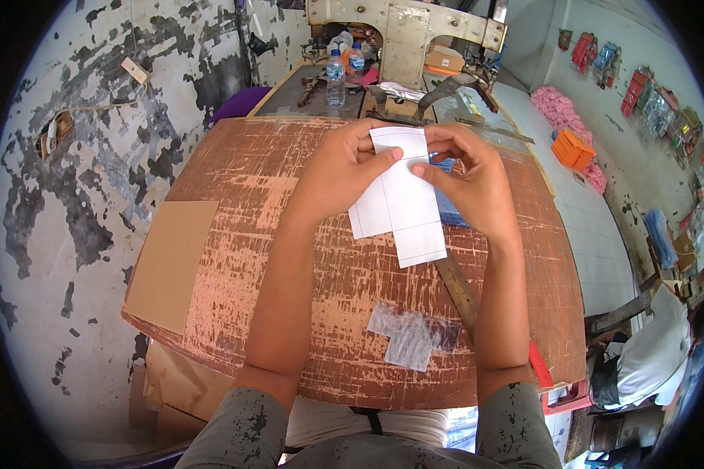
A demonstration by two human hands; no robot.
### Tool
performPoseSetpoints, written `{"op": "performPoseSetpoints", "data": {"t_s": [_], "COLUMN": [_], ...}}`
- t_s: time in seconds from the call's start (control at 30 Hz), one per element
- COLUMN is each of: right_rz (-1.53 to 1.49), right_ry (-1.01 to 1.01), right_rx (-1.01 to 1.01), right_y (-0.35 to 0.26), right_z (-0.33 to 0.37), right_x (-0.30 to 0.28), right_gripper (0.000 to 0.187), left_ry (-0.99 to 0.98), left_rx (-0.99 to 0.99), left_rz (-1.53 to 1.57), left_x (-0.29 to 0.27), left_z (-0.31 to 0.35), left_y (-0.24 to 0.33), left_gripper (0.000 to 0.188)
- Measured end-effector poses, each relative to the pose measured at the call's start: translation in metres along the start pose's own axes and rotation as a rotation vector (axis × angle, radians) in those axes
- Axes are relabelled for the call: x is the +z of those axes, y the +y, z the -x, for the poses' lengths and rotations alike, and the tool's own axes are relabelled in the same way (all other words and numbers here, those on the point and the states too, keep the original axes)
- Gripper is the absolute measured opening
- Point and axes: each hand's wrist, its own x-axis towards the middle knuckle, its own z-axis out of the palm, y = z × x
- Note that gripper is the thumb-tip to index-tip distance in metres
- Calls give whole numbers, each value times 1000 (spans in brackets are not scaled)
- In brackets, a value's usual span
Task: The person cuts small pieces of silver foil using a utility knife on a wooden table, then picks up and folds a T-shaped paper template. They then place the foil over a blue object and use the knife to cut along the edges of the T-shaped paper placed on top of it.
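Observation:
Between my two hands, above the worn brown tabletop (352, 281), I hold up a white paper cutout (411, 207) marked with thin dark lines. My left hand (344, 168) pinches its upper left part, thumb in front and fingers behind. From the other side, my right hand (477, 176) grips its upper right edge with thumb and curled fingers. Behind the paper and my right hand, a blue item (452, 213) shows in part. Below the cutout lies a crumpled clear plastic piece (411, 336), and a dark flat strip (457, 293) runs under my right forearm.
A cardboard sheet (172, 266) lies at the table's left. Beyond the table stand a large pale machine frame (405, 47) and water bottles (335, 82). A red-handled object (540, 363) rests at the right edge. A person in white (649, 352) sits at the far right.

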Motion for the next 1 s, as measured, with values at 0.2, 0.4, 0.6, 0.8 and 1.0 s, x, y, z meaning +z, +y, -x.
{"op": "performPoseSetpoints", "data": {"t_s": [0.2, 0.4, 0.6, 0.8, 1.0], "right_rz": [-18, 63, 106, 106, 207], "right_ry": [-18, 8, 51, 65, 147], "right_rx": [80, 64, -55, -103, -194], "right_y": [7, 10, 6, 7, 5], "right_z": [-1, 1, -2, -2, -3], "right_x": [-4, -6, -2, -1, 0], "right_gripper": [28, 20, 14, 14, 13], "left_ry": [16, 2, -33, -44, -75], "left_rx": [41, -2, -35, -38, -64], "left_rz": [16, 25, -10, -89, -84], "left_x": [4, 4, 2, 2, 4], "left_z": [1, 2, 2, 3, 6], "left_y": [3, 3, 1, 4, 8], "left_gripper": [23, 30, 29, 30, 32]}}
